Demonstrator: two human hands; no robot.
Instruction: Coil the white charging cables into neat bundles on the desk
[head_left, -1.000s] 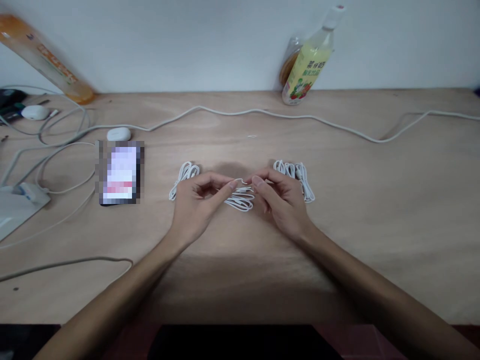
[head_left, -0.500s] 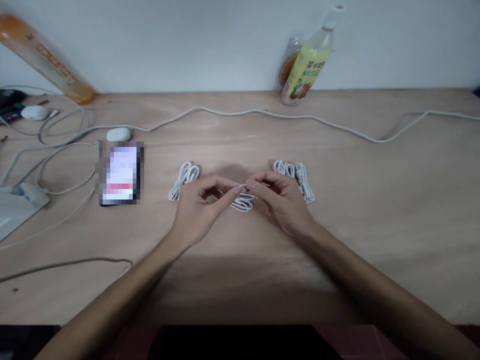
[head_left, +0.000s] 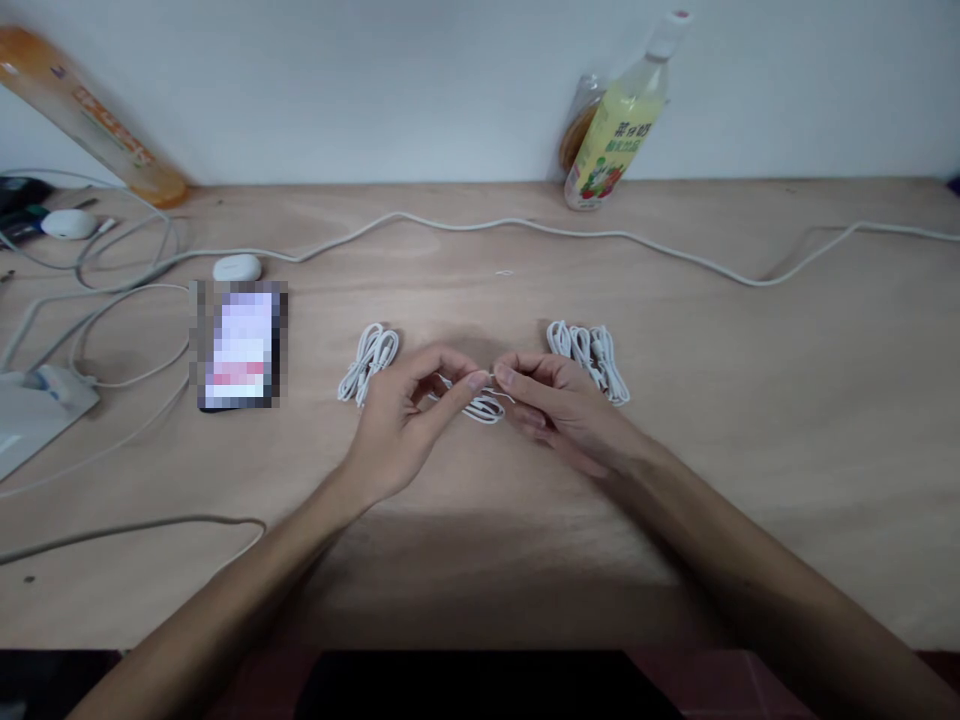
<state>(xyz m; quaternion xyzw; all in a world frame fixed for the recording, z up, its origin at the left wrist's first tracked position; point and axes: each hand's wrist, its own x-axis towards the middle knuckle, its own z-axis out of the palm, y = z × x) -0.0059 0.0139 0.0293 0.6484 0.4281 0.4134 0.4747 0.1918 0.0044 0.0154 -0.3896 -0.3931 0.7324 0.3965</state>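
Note:
A coiled white cable [head_left: 486, 409] lies on the table, partly hidden behind my fingers. Just above it, my left hand [head_left: 397, 425] pinches a thin white tie [head_left: 491, 374] between thumb and forefinger. My right hand [head_left: 581, 405] has the same tie pinched from the other side, fingertips almost touching those of the left. A thin white end sticks out below the right fingertips. Beside my left hand rests a bundled white cable [head_left: 371, 358]. Past my right hand are more bundled white cables [head_left: 609, 362], side by side.
A phone [head_left: 241, 350] and a white earbud case [head_left: 237, 268] lie to the left, among loose cables. One long white cable [head_left: 510, 223] crosses the table's back. A yellow-labelled bottle [head_left: 611, 145] and an orange bottle [head_left: 97, 120] stand by the wall. A small white tie [head_left: 504, 272] lies behind my hands.
My right hand has turned a little and its fingertips have dropped slightly. Both hands still pinch the tie; the bundles around them have stayed put.

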